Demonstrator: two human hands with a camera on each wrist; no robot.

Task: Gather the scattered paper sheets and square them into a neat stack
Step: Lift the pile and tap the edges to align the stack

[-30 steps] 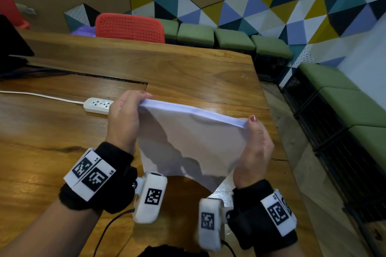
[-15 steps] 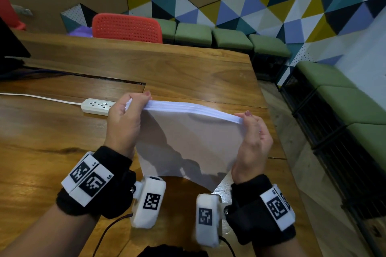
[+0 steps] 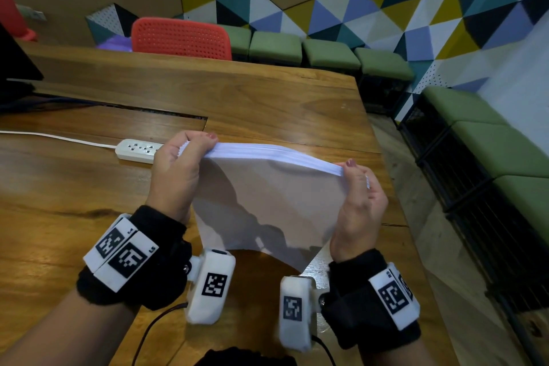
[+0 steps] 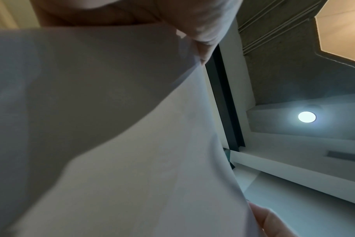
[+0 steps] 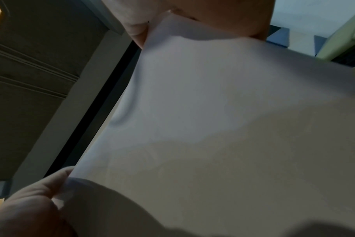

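Observation:
A stack of white paper sheets (image 3: 267,205) stands nearly upright above the wooden table (image 3: 59,187), its lower corner near the table's front. My left hand (image 3: 178,169) pinches the stack's upper left corner, thumb over the top edge. My right hand (image 3: 359,196) holds the upper right corner, fingers curled round the side edge. The top edges of the sheets show as a thin layered band (image 3: 276,153) between the two hands. In the left wrist view the paper (image 4: 132,144) fills most of the picture. The right wrist view likewise shows the paper (image 5: 213,120) up close, with the other hand (image 5: 30,200) at its far corner.
A white power strip (image 3: 136,150) with its cable lies on the table just beyond my left hand. A red chair (image 3: 181,38) and green stools (image 3: 329,53) stand past the far edge. A green bench (image 3: 490,142) runs along the right wall. The table's right edge lies close to my right hand.
Both hands have stayed on the stack's top corners. The right hand's fingers have shifted along the side edge, and the top edges of the sheets now fan out slightly more.

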